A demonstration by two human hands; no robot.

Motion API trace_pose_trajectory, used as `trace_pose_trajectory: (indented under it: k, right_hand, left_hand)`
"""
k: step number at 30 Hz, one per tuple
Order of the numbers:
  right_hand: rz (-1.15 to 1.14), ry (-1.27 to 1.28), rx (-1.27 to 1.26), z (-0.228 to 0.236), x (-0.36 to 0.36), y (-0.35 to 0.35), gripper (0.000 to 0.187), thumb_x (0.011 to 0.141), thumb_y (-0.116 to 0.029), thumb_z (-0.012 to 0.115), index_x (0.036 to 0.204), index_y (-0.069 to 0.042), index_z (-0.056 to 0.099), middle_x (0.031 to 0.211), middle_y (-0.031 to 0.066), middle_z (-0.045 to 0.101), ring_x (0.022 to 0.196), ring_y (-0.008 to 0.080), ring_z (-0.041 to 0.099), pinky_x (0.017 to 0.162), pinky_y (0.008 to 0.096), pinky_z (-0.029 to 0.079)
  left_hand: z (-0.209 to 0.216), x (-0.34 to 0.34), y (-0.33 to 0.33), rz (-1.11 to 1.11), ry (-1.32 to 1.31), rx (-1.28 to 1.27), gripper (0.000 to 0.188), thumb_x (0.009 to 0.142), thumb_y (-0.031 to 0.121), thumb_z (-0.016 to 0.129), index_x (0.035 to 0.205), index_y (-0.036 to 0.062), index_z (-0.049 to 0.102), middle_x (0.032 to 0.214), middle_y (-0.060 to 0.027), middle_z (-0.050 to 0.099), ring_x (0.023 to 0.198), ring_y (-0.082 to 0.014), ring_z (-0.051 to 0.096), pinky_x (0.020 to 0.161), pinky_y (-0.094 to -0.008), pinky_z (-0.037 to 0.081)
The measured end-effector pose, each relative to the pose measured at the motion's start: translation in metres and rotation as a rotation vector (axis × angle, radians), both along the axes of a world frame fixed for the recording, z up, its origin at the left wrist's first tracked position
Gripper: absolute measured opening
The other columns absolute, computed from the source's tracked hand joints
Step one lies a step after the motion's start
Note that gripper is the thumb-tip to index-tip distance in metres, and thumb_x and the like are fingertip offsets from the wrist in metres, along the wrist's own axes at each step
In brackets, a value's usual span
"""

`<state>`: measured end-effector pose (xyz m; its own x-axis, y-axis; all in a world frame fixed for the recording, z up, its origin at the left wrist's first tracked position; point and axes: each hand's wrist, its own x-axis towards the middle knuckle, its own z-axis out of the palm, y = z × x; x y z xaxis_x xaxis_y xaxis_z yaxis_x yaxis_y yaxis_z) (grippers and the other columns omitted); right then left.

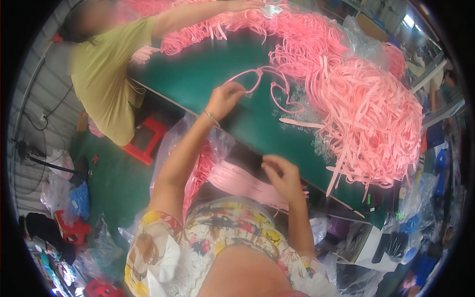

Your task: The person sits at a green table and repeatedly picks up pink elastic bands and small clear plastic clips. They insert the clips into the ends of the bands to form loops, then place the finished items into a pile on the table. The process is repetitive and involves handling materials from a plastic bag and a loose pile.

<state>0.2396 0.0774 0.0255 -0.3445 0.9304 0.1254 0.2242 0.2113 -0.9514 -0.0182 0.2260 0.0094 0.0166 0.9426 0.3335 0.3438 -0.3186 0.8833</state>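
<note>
Green worktop (198, 74): above it, left hand (225, 101) pinches a pink strap (259, 74), probably light, floppy, best held endwise; right hand (285, 177) seems empty.

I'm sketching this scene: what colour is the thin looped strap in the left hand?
The thin looped strap is pink, clearest in the head view.

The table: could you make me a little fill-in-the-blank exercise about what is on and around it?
1. The left hand holds a strap coloured ____.
2. The table has a ____ top.
3. In the picture, the big heap lies to the ____ of that hand.
4. The stool beside the co-worker is ____.

Missing words: pink; green; right; red.
</note>
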Motion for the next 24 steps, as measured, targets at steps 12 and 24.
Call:
trace_pose_trajectory:
  k: [12, 24]
  right_hand:
    - [-0.173, 0.519, -0.229, 0.002, -0.05, 0.076, 0.031, 0.086, -0.003, 0.061, 0.116, 0.003, 0.051, 0.1, 0.0098, 0.059, 0.08, 0.0121, 0.06, 0.065, 0.023, 0.05]
    - [-0.131, 0.601, -0.169, 0.019, -0.049, 0.058, 0.024, 0.085, 0.0, 0.062, 0.108, 0.002, 0.056, 0.096, 0.0062, 0.062, 0.084, 0.0105, 0.059, 0.07, 0.0223, 0.049]
  left_hand:
    - [0.024, 0.048, -0.067, -0.192, -0.307, -0.128, 0.014, 0.088, 0.007, 0.061, 0.1, -0.0017, 0.063, 0.096, -0.0058, 0.064, 0.091, -0.0123, 0.058, 0.082, -0.0262, 0.047]
    - [0.023, 0.065, -0.093, -0.214, -0.549, -0.137, 0.015, 0.089, 0.002, 0.059, 0.103, -0.0024, 0.061, 0.097, -0.0062, 0.063, 0.088, -0.0122, 0.059, 0.079, -0.0261, 0.048]
